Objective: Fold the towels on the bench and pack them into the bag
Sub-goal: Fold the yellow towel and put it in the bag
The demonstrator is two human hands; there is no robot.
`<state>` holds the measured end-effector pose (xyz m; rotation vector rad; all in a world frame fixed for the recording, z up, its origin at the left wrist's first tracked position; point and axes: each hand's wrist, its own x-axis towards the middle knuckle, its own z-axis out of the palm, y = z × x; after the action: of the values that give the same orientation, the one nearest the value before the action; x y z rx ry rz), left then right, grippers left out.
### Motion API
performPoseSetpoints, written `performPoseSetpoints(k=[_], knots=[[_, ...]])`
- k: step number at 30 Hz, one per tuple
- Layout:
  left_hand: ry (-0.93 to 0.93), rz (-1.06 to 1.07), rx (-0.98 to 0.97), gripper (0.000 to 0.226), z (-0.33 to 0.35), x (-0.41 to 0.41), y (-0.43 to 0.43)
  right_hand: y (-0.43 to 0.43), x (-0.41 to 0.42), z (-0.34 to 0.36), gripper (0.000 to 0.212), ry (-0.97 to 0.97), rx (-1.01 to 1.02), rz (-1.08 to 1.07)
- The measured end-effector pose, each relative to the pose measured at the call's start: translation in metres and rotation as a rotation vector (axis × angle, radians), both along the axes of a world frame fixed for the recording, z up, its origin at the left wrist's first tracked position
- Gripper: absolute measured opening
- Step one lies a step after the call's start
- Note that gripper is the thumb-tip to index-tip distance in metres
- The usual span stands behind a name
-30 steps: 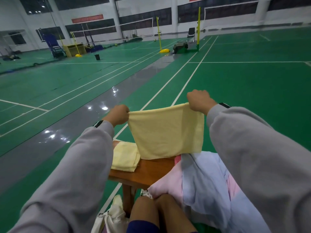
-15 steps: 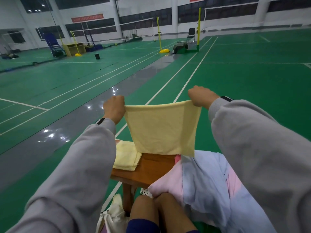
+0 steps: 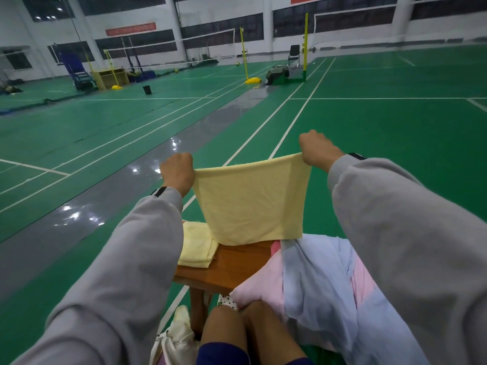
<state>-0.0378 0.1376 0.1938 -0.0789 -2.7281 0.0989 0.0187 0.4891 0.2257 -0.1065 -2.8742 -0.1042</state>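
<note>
Towels wait nearest: a pink towel (image 3: 261, 283) and a pale blue towel (image 3: 316, 280) lie heaped loose over the near right part of the wooden bench (image 3: 232, 270), just beside the person's bare knees (image 3: 237, 325). A careless sweep of the right sleeve could drag them off the edge. The cream bag (image 3: 174, 338) sits on the floor by the bench leg, its mouth largely hidden, so whether it stands open cannot be told. Farther along, a folded yellow towel (image 3: 196, 246) rests at the bench's left edge. Only a narrow strip of bare wood separates it from the heap, so there seems to be little room to lay anything flat. Above that strip hangs the yellow towel (image 3: 250, 204), stretched taut in the air with its lower edge close over the wood. The left hand (image 3: 177, 171) and right hand (image 3: 317, 148) are each closed in a fist, pinching a top corner. If one pinch slips, the cloth would probably swing down past the bench to the floor. If it is set down wide, it may rumple the folded one or overhang and slide off. Beyond lies open green court floor (image 3: 382, 154), with the net posts (image 3: 305, 46) well away, leaving the arms free room forward and sideways.
</note>
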Motion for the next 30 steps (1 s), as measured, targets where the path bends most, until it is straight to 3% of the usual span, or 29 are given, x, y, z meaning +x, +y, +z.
performPoseSetpoints(k=[4,7,12,14,16,19,22,24,28,30], knots=[[0.023,0.01,0.14,0.018,0.001,-0.007,-0.005,0.004,-0.009,-0.003,0.025,0.043,-0.161,-0.073],[0.008,0.013,0.36,0.012,-0.005,-0.018,-0.014,0.012,-0.025,-0.012,0.012,0.05,-0.673,-0.198],[-0.132,-0.173,1.292,0.021,-0.004,-0.023,-0.019,0.025,-0.03,-0.023,0.01,0.094,-1.521,-0.283],[-0.132,-0.209,1.5,0.019,0.004,-0.018,-0.015,0.024,-0.022,-0.021,0.01,0.159,-1.75,-0.2],[-0.169,-0.294,1.608,0.014,0.007,-0.005,-0.009,0.018,-0.009,-0.017,0.007,0.231,-1.849,-0.127],[-0.255,-0.362,1.612,0.009,-0.013,0.018,-0.01,0.012,0.017,-0.029,0.008,0.244,-1.866,-0.128],[-0.331,-0.357,1.6,0.02,-0.042,0.043,-0.021,0.018,0.046,-0.059,0.014,0.163,-1.898,-0.182],[-0.465,-0.342,1.532,0.029,-0.063,0.07,-0.03,0.024,0.077,-0.085,0.014,-0.01,-1.887,-0.241],[-0.954,-0.221,1.118,0.055,-0.105,0.118,-0.054,0.044,0.132,-0.146,0.014,-0.556,-1.655,-0.375],[-1.073,-0.167,0.999,0.055,-0.119,0.135,-0.055,0.046,0.153,-0.167,0.011,-0.717,-1.572,-0.411]])
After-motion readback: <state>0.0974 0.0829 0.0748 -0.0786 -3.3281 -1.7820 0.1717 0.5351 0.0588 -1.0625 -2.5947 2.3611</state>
